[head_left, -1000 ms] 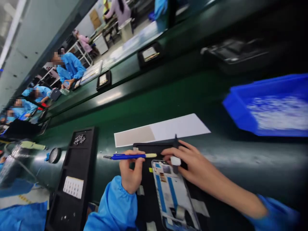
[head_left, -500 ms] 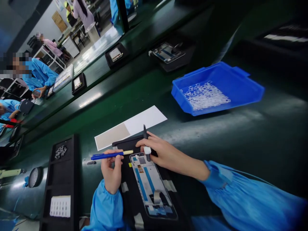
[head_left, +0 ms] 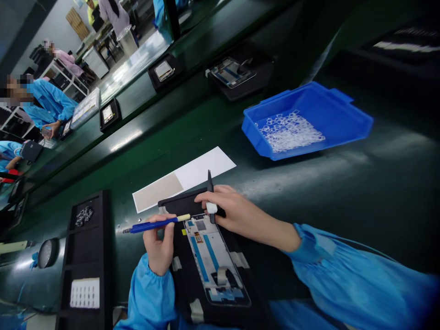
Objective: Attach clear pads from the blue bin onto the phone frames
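Note:
My left hand [head_left: 158, 243] is closed round a blue pen-like tool [head_left: 154, 225] with a pale tip that lies level and points right. My right hand [head_left: 229, 211] pinches black tweezers [head_left: 210, 183] that stand upright, with a small white piece [head_left: 211, 208] at my fingertips. Both hands hover at the top end of an open phone frame [head_left: 215, 258] with blue strips, which lies on a black mat [head_left: 187, 275] in front of me.
A white and tan sheet [head_left: 182, 178] lies behind the mat. A blue bin [head_left: 343, 117] of small clear parts stands at the right. A black compartment tray [head_left: 87, 256] is at the left. Other phones on black trays ride the green conveyor [head_left: 192, 101]. Workers in blue sit at the far left.
The view has swung right and down, bringing the blue bin fully into sight. My hands keep their grips and stay at the top of the phone frame.

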`<state>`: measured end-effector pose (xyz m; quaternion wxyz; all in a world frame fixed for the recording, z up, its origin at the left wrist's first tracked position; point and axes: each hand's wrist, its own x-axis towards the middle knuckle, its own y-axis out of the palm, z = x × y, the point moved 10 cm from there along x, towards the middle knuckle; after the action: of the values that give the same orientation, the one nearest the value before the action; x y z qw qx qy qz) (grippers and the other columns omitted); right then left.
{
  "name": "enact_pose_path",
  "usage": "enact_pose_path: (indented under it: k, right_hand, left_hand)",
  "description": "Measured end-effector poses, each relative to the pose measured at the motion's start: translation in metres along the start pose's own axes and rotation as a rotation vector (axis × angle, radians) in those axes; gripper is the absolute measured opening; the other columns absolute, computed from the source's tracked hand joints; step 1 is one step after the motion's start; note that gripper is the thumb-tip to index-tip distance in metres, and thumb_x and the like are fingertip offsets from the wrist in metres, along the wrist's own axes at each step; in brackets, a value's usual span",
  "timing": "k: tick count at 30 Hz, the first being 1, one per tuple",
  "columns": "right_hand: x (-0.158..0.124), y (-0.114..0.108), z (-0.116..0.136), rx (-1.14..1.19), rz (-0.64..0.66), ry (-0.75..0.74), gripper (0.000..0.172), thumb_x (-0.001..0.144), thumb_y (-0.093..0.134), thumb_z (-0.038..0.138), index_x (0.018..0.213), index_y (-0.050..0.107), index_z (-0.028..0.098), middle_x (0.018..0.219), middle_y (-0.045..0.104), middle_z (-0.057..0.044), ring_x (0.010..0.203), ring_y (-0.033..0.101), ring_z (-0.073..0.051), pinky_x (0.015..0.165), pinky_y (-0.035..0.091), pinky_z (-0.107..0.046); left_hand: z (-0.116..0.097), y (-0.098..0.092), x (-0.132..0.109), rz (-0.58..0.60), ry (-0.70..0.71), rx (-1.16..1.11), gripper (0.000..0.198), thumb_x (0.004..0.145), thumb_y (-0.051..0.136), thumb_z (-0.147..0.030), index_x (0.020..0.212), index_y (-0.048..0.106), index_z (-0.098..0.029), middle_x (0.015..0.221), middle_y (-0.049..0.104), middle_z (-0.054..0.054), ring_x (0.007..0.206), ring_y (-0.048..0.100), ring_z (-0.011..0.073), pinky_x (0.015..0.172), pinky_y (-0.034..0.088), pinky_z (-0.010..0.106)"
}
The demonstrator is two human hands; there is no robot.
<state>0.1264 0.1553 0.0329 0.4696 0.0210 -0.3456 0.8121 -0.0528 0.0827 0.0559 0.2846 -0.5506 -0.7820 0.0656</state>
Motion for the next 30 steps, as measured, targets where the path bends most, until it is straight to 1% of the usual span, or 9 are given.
enact_pose_path:
  k: [3, 6, 10, 13, 17, 20, 23, 26, 30]
  right_hand:
    - [-0.002, 0.001, -0.005, -0.065, 0.066, 0.078, 0.043, 0.075, 0.054, -0.005, 0.11, 0.059, 0.02, 0.09, 0.058, -0.004, 0.082, 0.054, -0.025, 0.072, 0.042, -0.034]
    - [-0.005, 0.005, -0.012, 0.0, 0.155, 0.168, 0.043, 0.079, 0.057, -0.005, 0.114, 0.059, 0.021, 0.094, 0.058, -0.004, 0.086, 0.055, -0.025, 0.069, 0.041, -0.031]
    - [-0.006, 0.006, -0.015, 0.081, 0.178, 0.222, 0.045, 0.082, 0.056, -0.009, 0.115, 0.059, 0.021, 0.096, 0.057, -0.003, 0.091, 0.055, -0.024, 0.069, 0.041, -0.028]
    - [-0.007, 0.007, -0.018, 0.104, 0.171, 0.236, 0.045, 0.082, 0.057, -0.011, 0.114, 0.058, 0.021, 0.093, 0.058, -0.001, 0.089, 0.055, -0.023, 0.069, 0.04, -0.028]
    - [-0.008, 0.006, -0.02, 0.089, 0.142, 0.236, 0.046, 0.081, 0.059, -0.011, 0.114, 0.059, 0.022, 0.089, 0.058, 0.0, 0.09, 0.055, -0.023, 0.07, 0.039, -0.028]
    - [-0.007, 0.006, -0.019, 0.075, 0.152, 0.233, 0.044, 0.083, 0.058, -0.008, 0.115, 0.059, 0.021, 0.088, 0.058, -0.001, 0.089, 0.056, -0.023, 0.068, 0.04, -0.027]
    - [-0.006, 0.005, -0.017, 0.08, 0.169, 0.234, 0.04, 0.085, 0.059, -0.006, 0.115, 0.06, 0.021, 0.088, 0.056, -0.001, 0.087, 0.055, -0.023, 0.068, 0.039, -0.027]
    - [-0.005, 0.004, -0.016, 0.075, 0.162, 0.241, 0.042, 0.083, 0.059, -0.008, 0.114, 0.06, 0.021, 0.088, 0.055, -0.001, 0.085, 0.055, -0.022, 0.067, 0.038, -0.027]
    - [-0.005, 0.004, -0.017, 0.08, 0.16, 0.247, 0.044, 0.082, 0.059, -0.009, 0.113, 0.06, 0.021, 0.088, 0.054, -0.001, 0.084, 0.055, -0.022, 0.065, 0.037, -0.026]
  left_hand:
    - [0.003, 0.007, 0.0, 0.069, -0.03, 0.041, 0.011, 0.094, 0.061, -0.027, 0.096, 0.059, -0.016, 0.091, 0.071, 0.008, 0.082, 0.069, 0.0176, 0.062, 0.056, 0.023]
    - [-0.004, 0.017, 0.003, 0.151, -0.001, 0.096, 0.008, 0.094, 0.06, -0.024, 0.097, 0.06, -0.017, 0.092, 0.071, 0.007, 0.081, 0.069, 0.0163, 0.065, 0.057, 0.023]
    - [-0.023, 0.031, 0.008, 0.248, 0.108, 0.16, 0.005, 0.094, 0.06, -0.019, 0.098, 0.061, -0.019, 0.093, 0.071, 0.004, 0.083, 0.069, 0.0146, 0.066, 0.055, 0.02]
    - [-0.031, 0.038, 0.011, 0.292, 0.151, 0.196, 0.005, 0.094, 0.059, -0.019, 0.098, 0.062, -0.019, 0.093, 0.071, 0.004, 0.083, 0.068, 0.0144, 0.064, 0.054, 0.02]
    - [-0.03, 0.042, 0.015, 0.319, 0.137, 0.241, 0.006, 0.094, 0.059, -0.021, 0.098, 0.063, -0.018, 0.093, 0.071, 0.005, 0.082, 0.068, 0.0152, 0.065, 0.055, 0.021]
    - [-0.029, 0.043, 0.016, 0.331, 0.119, 0.266, 0.008, 0.094, 0.059, -0.024, 0.097, 0.064, -0.018, 0.092, 0.071, 0.006, 0.081, 0.068, 0.0158, 0.063, 0.055, 0.022]
    - [-0.03, 0.043, 0.016, 0.325, 0.113, 0.279, 0.008, 0.094, 0.059, -0.024, 0.096, 0.064, -0.018, 0.092, 0.071, 0.006, 0.079, 0.068, 0.0151, 0.062, 0.055, 0.021]
    - [-0.032, 0.043, 0.016, 0.318, 0.12, 0.283, 0.007, 0.094, 0.06, -0.023, 0.096, 0.064, -0.018, 0.092, 0.071, 0.005, 0.077, 0.068, 0.0138, 0.063, 0.055, 0.02]
    - [-0.033, 0.044, 0.015, 0.318, 0.137, 0.293, 0.008, 0.095, 0.06, -0.024, 0.097, 0.064, -0.018, 0.092, 0.071, 0.005, 0.077, 0.068, 0.0145, 0.063, 0.055, 0.021]
